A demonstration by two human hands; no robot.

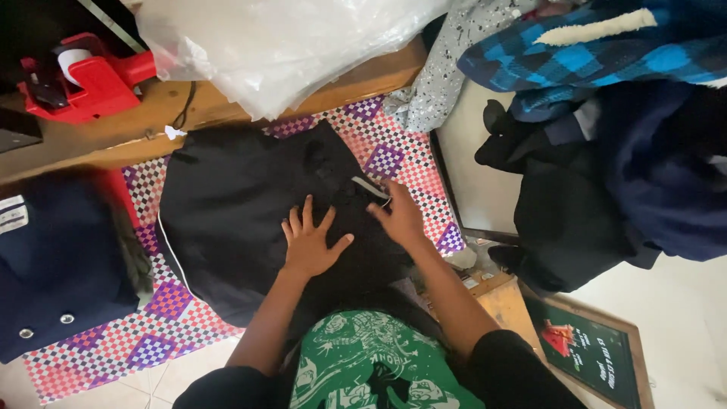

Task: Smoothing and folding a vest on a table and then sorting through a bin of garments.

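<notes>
Across the middle of the checkered mat (394, 140), a black garment (242, 204) with thin white piping lies folded flat, its far edge near the wooden ledge (113, 140).

Left hand (309, 244): fingers spread wide, palm pressed flat on the garment's near-centre. Judged to be pinning the fabric so it does not slide.

Right hand (400, 214): at the garment's right edge, fingers curled toward a small white strip there. Motion blur; cannot tell whether it pinches the cloth or only touches it.

Surroundings:
- Left edge of mat: folded navy garment (57, 273) with metal snaps, a white label at its corner; partly cut off by the frame.
- Ledge, far left: red tape dispenser (87, 76) with a white roll.
- Ledge, centre: clear plastic bag (280, 42), crumpled, overhanging the mat's far edge.
- Right, off the mat: heap of dark clothes (598, 197), topped by a blue plaid garment (598, 53); a grey speckled cloth (447, 72) droops beside them.
- Lower right: framed dark green picture (594, 352), lying at an angle.

Hidden: the garment's near edge runs under the person's torso and green printed shirt (371, 363). Garment type is uncertain; black-on-black folds are hard to read.
</notes>
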